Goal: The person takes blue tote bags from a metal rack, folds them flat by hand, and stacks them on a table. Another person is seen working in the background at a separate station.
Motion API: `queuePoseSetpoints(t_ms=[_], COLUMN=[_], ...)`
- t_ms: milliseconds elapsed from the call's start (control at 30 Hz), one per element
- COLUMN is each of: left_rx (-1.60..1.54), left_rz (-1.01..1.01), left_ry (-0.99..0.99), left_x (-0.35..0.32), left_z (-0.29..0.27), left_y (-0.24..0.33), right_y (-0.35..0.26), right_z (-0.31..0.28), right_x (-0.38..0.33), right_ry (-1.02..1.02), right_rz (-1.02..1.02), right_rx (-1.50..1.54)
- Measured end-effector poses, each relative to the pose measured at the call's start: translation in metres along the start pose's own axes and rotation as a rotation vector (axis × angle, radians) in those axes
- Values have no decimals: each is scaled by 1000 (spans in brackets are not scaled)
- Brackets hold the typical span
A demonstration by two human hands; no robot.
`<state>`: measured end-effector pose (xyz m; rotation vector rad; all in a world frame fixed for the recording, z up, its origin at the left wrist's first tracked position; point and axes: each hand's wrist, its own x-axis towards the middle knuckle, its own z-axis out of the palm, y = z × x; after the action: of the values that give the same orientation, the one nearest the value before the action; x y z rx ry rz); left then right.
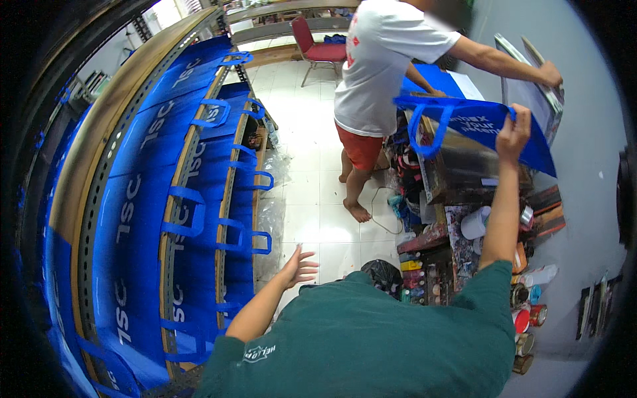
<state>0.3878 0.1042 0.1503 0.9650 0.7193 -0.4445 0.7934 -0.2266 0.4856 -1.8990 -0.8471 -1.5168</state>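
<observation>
My right hand (514, 134) is raised and closed on the edge of a blue tote bag (474, 126) with white printing. The bag hangs tilted, and one of its looped handles (424, 136) dangles on the left. My left hand (298, 268) is lower, held over the floor with its fingers spread and nothing in them. Across the bag stands a co-worker (378, 66) in a white shirt and red shorts. One of the co-worker's hands grips a framed screen (531, 86) by the wall; the other is at the work table, near the bag's far edge.
A shelf rack (119, 119) on the left holds several printed blue bags, handles jutting toward the aisle. Jars, cans and bottles (524, 318) crowd low shelves at the right, below the table. A red chair (318, 50) stands on the white tiled floor (312, 199) beyond.
</observation>
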Motion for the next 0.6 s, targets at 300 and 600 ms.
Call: queuePoseSetpoints(t_ms=[300, 600], left_rx=[19, 41], left_rz=[586, 474], left_ry=[-622, -24], left_x=[9, -13], left_z=[79, -79], left_y=[99, 175], right_y=[-161, -201], right_z=[-114, -101], right_x=[88, -6], right_ry=[-343, -663], right_rz=[-32, 327], right_rx=[711, 1126])
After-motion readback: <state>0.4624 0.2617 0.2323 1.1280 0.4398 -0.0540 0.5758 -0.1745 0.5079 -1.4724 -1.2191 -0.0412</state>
